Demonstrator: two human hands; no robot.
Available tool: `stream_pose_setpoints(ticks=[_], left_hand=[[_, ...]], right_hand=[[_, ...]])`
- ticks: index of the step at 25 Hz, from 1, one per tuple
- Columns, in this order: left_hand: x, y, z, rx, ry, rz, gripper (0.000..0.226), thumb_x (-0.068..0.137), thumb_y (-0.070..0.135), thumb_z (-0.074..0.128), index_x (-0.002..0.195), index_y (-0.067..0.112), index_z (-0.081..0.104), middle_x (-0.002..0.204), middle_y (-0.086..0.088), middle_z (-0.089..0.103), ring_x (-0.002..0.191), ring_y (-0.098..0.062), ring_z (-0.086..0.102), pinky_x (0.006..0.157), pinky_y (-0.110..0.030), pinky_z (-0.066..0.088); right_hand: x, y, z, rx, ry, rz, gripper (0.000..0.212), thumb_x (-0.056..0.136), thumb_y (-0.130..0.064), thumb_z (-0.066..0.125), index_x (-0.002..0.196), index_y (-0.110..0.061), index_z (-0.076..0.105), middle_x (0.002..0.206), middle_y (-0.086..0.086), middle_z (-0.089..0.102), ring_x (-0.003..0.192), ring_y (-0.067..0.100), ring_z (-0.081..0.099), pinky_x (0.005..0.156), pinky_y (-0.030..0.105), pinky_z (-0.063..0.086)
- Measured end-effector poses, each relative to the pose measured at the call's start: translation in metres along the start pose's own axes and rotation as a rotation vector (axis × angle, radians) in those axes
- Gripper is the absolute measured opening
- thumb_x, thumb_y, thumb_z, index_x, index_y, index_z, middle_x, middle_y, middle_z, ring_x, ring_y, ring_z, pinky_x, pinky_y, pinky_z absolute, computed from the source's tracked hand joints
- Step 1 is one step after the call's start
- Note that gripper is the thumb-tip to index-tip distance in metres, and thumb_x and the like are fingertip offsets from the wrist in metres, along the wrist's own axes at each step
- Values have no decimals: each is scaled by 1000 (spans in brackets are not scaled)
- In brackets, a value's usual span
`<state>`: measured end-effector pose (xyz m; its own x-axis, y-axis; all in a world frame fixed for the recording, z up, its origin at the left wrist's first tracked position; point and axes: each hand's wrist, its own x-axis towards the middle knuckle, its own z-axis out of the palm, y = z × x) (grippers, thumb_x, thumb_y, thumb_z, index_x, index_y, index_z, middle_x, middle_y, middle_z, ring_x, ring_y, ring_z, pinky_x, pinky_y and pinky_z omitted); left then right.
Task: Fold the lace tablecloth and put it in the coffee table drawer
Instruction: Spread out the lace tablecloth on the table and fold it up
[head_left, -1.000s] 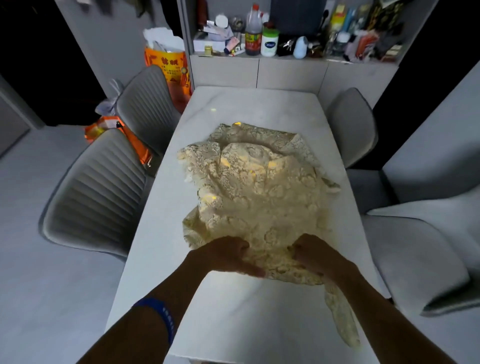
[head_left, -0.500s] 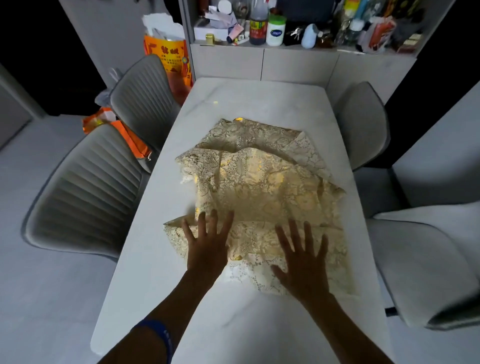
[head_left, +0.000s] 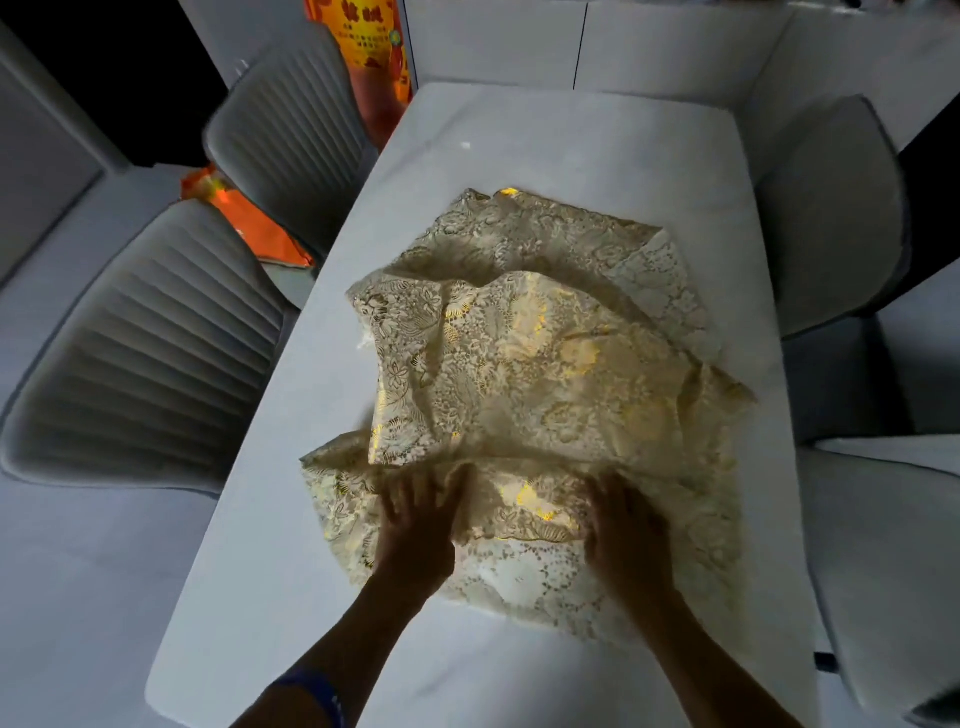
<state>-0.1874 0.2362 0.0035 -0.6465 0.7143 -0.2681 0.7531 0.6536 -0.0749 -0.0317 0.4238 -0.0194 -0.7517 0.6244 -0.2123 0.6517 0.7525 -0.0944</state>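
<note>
left hand (head_left: 415, 525): flat on the near part of the lace tablecloth (head_left: 535, 384), fingers spread and straight, pressing down, not grabbing anything

right hand (head_left: 626, 525): same deal, palm down, fingers look straight and reach up to the ridge of fabric just beyond them

cloth: bunched in a loose heap on the white table (head_left: 571, 135), rumpled layers piled beyond both hands, a thin single layer showing under and beside the palms

step right now: looks like smoothing the near flap before making a real fold, still early in the job imo

how to do it well: sweep both palms outward and away so the wrinkles go toward the edges, then line up corners before creasing. lace snags and slides on a slick top, so go slow

around: grey chairs (head_left: 156, 353) off to the left and right, orange bag (head_left: 363, 62) far beyond the left hand

drawer: no coffee table in sight
</note>
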Motion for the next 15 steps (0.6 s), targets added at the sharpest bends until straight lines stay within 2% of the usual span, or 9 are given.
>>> stream_pose_setpoints(ticks=[2, 4, 5, 7, 8, 11, 12, 14, 15], left_hand=[[10, -4, -4, 3, -45, 19, 92, 71, 5, 66, 152, 21, 24, 134, -18, 57, 122, -48, 50, 106, -64, 34], [18, -5, -11, 17, -153, 45, 85, 84, 3, 50, 155, 22, 7, 129, -11, 58, 122, -38, 48, 113, -51, 27], [23, -6, -17, 29, -199, 79, 80, 86, 2, 47, 154, 24, 10, 127, -9, 59, 121, -34, 49, 112, -46, 27], [31, -6, -36, -130, -329, 117, 69, 84, -1, 50, 144, 28, 34, 127, -5, 60, 120, -27, 54, 104, -39, 39], [34, -6, -46, -238, -505, 127, 64, 84, -2, 53, 139, 29, 44, 129, -4, 60, 118, -25, 57, 98, -37, 47], [40, 1, -79, -200, -1118, 262, 49, 85, 8, 64, 130, 26, 56, 115, -11, 66, 98, -27, 62, 79, -36, 55], [42, 2, -89, -220, -1222, 245, 41, 84, 15, 68, 123, 25, 60, 103, -10, 66, 90, -27, 60, 79, -35, 53], [47, -6, -106, -497, -1181, 140, 35, 85, 23, 70, 119, 26, 64, 92, -5, 65, 80, -21, 57, 78, -32, 50], [53, -12, -111, -669, -1016, 122, 35, 88, 24, 68, 122, 27, 62, 98, -3, 68, 80, -16, 60, 78, -30, 51]], right_hand=[[9, 6, 1, -44, 101, -69, 46, 64, -7, 77, 109, -16, 69, 112, 11, 70, 100, 32, 66, 79, 43, 54], [18, 10, -7, -119, 123, -91, 33, 58, -11, 83, 89, -12, 71, 78, 10, 73, 73, 30, 69, 69, 42, 54], [24, 11, -14, -146, 75, -80, 29, 64, -15, 80, 90, -12, 70, 73, 8, 72, 70, 29, 68, 72, 42, 53], [35, 13, -32, -154, -39, -81, 22, 75, -20, 70, 95, -13, 66, 77, 7, 72, 73, 24, 68, 79, 40, 50], [40, 16, -38, -106, -134, -94, 17, 77, -21, 66, 91, -13, 65, 80, 5, 70, 72, 22, 67, 77, 37, 50], [57, 20, -71, 114, -760, -90, 17, 70, -30, 58, 79, -17, 64, 80, 0, 66, 70, 15, 62, 69, 32, 51], [61, 20, -80, 112, -880, -124, 22, 65, -33, 60, 79, -17, 66, 80, -2, 68, 73, 14, 64, 72, 33, 54], [70, 14, -93, 136, -901, -187, 33, 68, -32, 64, 97, -18, 69, 94, -6, 69, 83, 14, 67, 77, 33, 56], [74, 7, -98, 241, -866, -195, 32, 75, -25, 61, 106, -19, 66, 100, -9, 64, 82, 10, 65, 71, 27, 55]])
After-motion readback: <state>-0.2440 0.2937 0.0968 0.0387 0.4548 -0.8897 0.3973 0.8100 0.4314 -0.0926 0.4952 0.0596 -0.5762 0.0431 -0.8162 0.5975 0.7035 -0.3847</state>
